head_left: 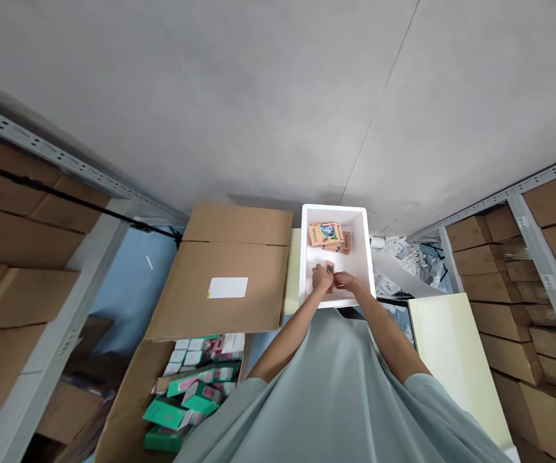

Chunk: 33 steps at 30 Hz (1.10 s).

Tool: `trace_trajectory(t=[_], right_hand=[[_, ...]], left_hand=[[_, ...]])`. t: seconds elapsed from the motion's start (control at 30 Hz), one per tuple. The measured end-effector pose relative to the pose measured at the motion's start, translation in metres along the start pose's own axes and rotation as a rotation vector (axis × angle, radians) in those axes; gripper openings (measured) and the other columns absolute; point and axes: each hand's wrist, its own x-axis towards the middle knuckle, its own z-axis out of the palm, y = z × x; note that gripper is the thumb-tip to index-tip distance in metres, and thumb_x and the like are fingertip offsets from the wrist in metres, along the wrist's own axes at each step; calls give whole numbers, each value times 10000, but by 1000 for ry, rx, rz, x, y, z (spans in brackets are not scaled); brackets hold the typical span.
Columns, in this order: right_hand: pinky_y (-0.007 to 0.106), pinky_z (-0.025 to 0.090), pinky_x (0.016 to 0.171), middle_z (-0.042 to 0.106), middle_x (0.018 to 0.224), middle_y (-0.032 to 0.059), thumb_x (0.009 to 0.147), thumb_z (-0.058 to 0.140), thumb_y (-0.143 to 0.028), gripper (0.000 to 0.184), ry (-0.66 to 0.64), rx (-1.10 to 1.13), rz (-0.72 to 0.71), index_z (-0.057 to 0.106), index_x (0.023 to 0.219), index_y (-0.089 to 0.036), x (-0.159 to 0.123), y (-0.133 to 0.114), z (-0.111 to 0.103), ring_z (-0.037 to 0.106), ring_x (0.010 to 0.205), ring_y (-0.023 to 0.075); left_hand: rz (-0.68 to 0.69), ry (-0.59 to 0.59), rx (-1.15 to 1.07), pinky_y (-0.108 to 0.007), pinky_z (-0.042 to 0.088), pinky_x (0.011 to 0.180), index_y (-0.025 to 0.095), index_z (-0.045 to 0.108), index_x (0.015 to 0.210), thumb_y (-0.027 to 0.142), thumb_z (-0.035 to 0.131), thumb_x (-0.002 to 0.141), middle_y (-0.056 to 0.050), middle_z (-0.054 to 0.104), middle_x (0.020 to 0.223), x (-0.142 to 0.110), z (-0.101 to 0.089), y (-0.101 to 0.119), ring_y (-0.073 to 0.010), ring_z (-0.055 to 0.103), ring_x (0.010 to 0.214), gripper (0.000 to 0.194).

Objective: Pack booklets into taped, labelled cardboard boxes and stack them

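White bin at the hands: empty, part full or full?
Part full: orange printed packets lie piled toward the white bin's far end, another sits between left hand and right hand; bare floor shows around.

The stacked card packets (326, 234) are orange-tan, the top one bearing a picture panel in blue, yellow and green. A separate packet (330, 265) is tan with a darker picture. The bin (334, 208) is plain white, the tabletop (294, 263) pale yellow. Small cartons (165, 412) are green with pink patches; the large cardboard box (253, 318) is brown with a white label (227, 287). The shirt (340, 386) is plain grey-green, the wall (259, 96) mottled grey.
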Motion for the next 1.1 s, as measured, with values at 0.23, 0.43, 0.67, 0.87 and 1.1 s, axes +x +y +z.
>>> trace_trajectory(t=[0.23,0.43,0.67,0.87,1.1], right_hand=[[436,594,1019,777,1183,90,1041,730,-365,331,106,179,-66,720,1281,-138,-20,-18,-11,721,1131,268],[361,551,1047,814,1173,74,963,748,-394,409,164,427,-346,719,1339,-236,-79,-19,-58,731,1203,238],[372,582,1047,781,1353,103,829,917,-565,635,135,802,-621,728,1355,-263,-189,63,-145,756,1198,259],[376,592,1026,765,1403,85,761,973,-568,668,281,918,-650,765,1327,-281,-281,205,-228,735,1255,280],[348,615,890,806,1290,99,870,884,-569,604,497,871,-584,753,1383,-280,-361,368,-258,802,982,217]], left_hand=[[301,-8,12,-427,534,1043,224,615,1430,186,697,902,-174,664,1410,-21,-17,16,-343,699,1239,536],[636,10,-231,-422,564,1024,259,619,1429,422,629,1010,-138,746,1326,-58,-24,63,-295,744,1114,450],[928,-323,-215,-393,612,944,201,701,1387,494,712,965,-125,793,1135,-156,36,129,-267,763,1010,513],[1017,-878,112,-441,624,994,229,826,1269,456,824,859,-90,847,1067,-241,153,157,-299,780,989,469],[1251,-1240,518,-467,567,1089,273,864,1183,309,770,895,-101,828,1042,-366,320,143,-329,743,1081,306]])
